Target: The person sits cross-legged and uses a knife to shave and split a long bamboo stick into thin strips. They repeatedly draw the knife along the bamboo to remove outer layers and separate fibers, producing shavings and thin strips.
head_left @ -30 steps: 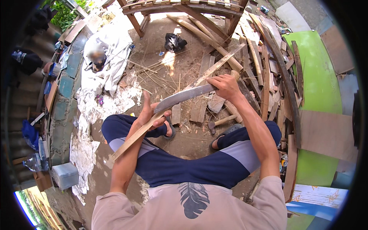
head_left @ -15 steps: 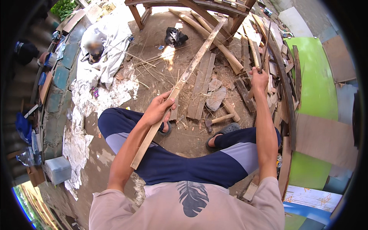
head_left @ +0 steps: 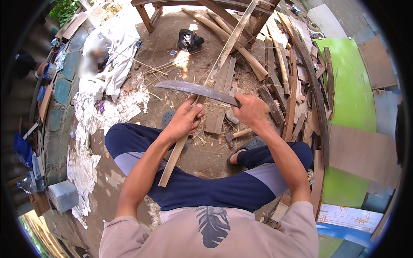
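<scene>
My left hand (head_left: 186, 119) is closed round a long wooden strip (head_left: 173, 162), whose near end lies over my lap while the far end slants up to the right, toward a wooden bench. In my right hand (head_left: 251, 111) is a machete (head_left: 198, 89), gripped at the handle. Its broad, dark blade points left and crosses over the strip just beyond my left hand. Whether the edge touches the wood I cannot tell. The machete's handle is mostly hidden inside my fist.
A hammer (head_left: 239, 134) lies on the ground by my right foot. Scrap boards (head_left: 291, 94) are heaped at the right beside a green panel (head_left: 352, 86). White cloth (head_left: 124, 56) lies at the left, a black plastic bag (head_left: 189, 40) ahead. The wooden bench (head_left: 146, 19) stands at the back.
My right hand has swung the machete inward from the right, so its blade now lies across the strip. My left hand still grips the strip, which has shifted slightly.
</scene>
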`<state>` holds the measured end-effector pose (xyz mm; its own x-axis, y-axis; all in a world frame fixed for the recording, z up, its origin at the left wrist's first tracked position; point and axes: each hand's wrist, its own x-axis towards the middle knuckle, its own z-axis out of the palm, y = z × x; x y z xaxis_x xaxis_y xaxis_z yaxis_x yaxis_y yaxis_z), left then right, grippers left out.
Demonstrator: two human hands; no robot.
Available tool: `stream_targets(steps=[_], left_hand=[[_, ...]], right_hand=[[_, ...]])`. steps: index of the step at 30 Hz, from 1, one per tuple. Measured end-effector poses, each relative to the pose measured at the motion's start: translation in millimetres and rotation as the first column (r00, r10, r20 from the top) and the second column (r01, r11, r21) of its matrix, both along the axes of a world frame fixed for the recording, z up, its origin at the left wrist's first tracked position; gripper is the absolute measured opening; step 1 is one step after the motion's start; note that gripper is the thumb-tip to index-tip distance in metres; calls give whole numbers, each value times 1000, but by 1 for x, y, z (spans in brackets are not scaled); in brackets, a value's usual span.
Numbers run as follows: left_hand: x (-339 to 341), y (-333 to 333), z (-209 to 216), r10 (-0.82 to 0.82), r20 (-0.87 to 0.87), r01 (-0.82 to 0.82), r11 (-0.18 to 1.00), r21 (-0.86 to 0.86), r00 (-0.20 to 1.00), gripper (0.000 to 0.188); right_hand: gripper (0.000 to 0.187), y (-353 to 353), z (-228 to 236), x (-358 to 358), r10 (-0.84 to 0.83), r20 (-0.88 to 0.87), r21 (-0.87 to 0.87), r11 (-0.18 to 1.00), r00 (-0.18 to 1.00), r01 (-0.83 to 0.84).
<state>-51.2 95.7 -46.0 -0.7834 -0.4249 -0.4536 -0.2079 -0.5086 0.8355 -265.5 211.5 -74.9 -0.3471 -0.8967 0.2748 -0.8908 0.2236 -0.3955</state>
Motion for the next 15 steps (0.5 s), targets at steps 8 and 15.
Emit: stream_targets(steps=[8,15], left_hand=[[-3,17,-12,-6,45,3,999,53,999,36],[-5,21,1,29,110,-46,986,163,994,40]], right_hand=[[9,-6,-30,-10,-21,-52,106,994,998,27],[14,-5,-35,-16,-10,2,125,992,1000,10]])
